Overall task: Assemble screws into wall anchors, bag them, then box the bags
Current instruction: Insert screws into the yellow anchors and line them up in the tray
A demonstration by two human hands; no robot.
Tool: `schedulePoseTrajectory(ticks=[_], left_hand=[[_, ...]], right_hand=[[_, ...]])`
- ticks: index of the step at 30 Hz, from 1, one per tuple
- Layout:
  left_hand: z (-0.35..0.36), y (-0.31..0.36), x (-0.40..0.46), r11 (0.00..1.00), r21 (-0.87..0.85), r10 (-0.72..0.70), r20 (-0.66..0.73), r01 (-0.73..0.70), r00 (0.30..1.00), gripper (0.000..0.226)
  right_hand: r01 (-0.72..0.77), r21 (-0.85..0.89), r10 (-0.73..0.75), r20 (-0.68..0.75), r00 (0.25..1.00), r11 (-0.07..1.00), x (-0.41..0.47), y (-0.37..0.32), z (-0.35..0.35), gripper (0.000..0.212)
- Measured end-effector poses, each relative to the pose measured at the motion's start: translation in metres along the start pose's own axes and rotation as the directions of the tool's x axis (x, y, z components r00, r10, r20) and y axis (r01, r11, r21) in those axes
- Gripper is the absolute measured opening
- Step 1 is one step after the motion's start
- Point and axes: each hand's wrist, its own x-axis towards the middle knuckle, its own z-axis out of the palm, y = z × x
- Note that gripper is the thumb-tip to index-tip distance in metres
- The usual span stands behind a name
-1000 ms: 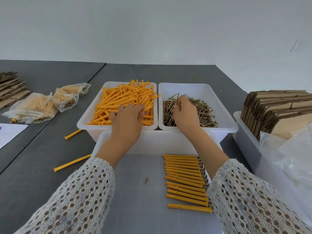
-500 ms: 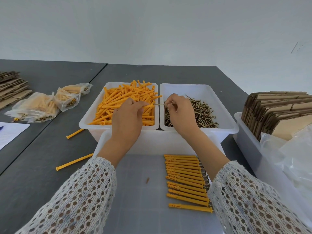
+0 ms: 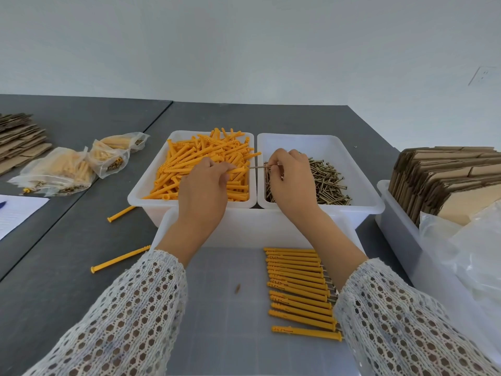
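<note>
Your right hand [image 3: 291, 180] pinches a screw [image 3: 260, 167] by its head end and has turned it from upright a second ago to level, tip pointing left across the gap between the two bins. Your left hand [image 3: 204, 185] has closed on one orange wall anchor [image 3: 238, 169], fingers curled round it, over the anchor bin [image 3: 151, 185]; earlier it only rested on the pile. Screw tip now sits just at the anchor's open end, so insertion looks about to start, not done yet. Whether the tip is already inside I can't tell.

The screw bin [image 3: 363, 185] is beside it on the right, loose screws heaped in it. Finished row of assembled anchors [image 3: 298, 289] lies in the near tray [image 3: 217, 321], unchanged. Filled bags [image 3: 67, 169] sit at left on the counter [image 3: 54, 267], two stray anchors [image 3: 119, 259] near them, flat cardboard boxes [image 3: 439, 175] stacked at right. Bagging and boxing for this batch haven't begun.
</note>
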Motion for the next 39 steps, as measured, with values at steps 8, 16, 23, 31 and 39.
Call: schedulePoseTrajectory(ticks=[8, 16, 23, 31, 39], left_hand=[[0.0, 0.003, -0.001, 0.996, -0.021, 0.083, 0.017, -0.082, 0.996, 0.027], [0.003, 0.007, -0.001, 0.984, -0.162, 0.085, 0.051, -0.075, 0.995, 0.025], [-0.009, 0.03, -0.008, 0.781, -0.617, 0.058, 0.218, 0.091, 0.974, 0.017], [-0.009, 0.056, -0.03, 0.781, -0.579, 0.403, 0.753, 0.234, 0.52, 0.014], [-0.005, 0.089, -0.077, 0.91, -0.369, 0.398, 0.907, -0.191, 0.142, 0.016]], right_hand=[[0.078, 0.05, -0.079, 0.025, 0.997, 0.996, -0.003, -0.005, 0.003, 0.011], [0.145, 0.342, -0.173, 0.051, 0.984, 0.928, -0.008, -0.014, 0.004, 0.01], [-0.191, 0.635, 0.311, -0.082, 0.947, 0.748, 0.008, 0.002, -0.017, 0.013], [-0.612, 0.788, 0.785, 0.335, 0.521, 0.07, 0.024, 0.041, -0.028, 0.02], [-0.665, 0.745, 0.77, 0.396, 0.5, 0.049, 0.025, 0.039, -0.028, 0.025]])
